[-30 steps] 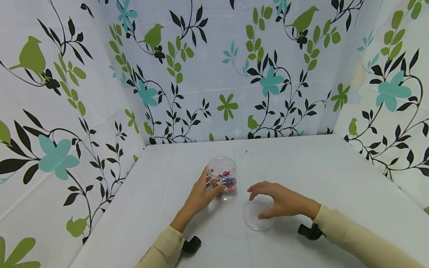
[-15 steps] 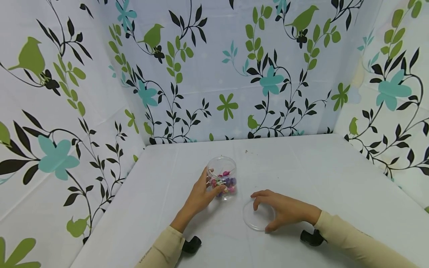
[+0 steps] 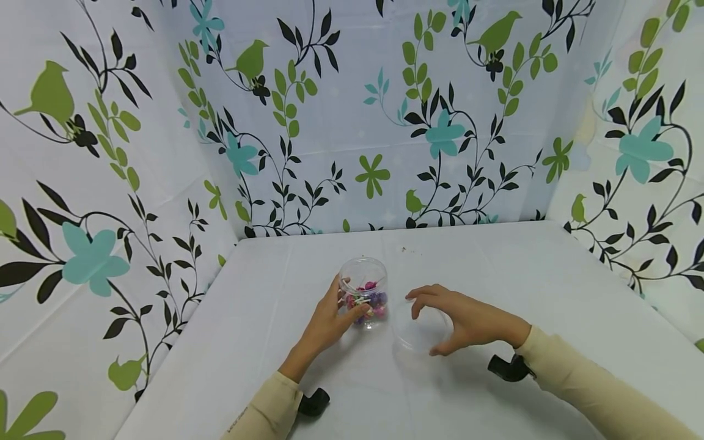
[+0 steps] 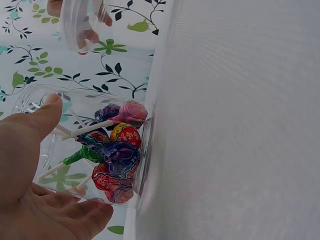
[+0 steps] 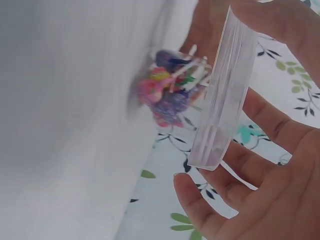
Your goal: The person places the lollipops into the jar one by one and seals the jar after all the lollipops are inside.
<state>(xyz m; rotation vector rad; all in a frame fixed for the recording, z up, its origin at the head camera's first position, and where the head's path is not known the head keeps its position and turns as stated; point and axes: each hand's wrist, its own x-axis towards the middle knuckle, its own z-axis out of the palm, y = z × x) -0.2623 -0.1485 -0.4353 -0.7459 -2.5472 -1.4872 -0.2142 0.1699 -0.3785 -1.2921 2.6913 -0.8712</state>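
Observation:
A clear plastic jar (image 3: 364, 275) stands upright on the table, its top uncovered. Wrapped lollipops (image 4: 117, 155) in red, purple, pink and green lie in its lower part, white sticks pointing toward the mouth. My left hand (image 3: 330, 318) grips the jar from its left side, thumb across the near wall. To the right of it, my right hand (image 3: 462, 318) holds a round clear lid (image 3: 420, 330) by its edge, raised over the table. In the right wrist view the lid (image 5: 225, 95) sits between thumb and fingers, with the jar behind it.
The white-covered table (image 3: 308, 263) runs back to a patterned cloth backdrop (image 3: 330, 122) with leaves and birds, which also closes off both sides. Tiny specks (image 3: 404, 249) lie near the back edge. A black wrist device (image 3: 508, 368) hangs beneath the right sleeve.
My right hand has taken hold of the lid's edge and raised it off the table, a little farther back. My left hand and the jar stay in place.

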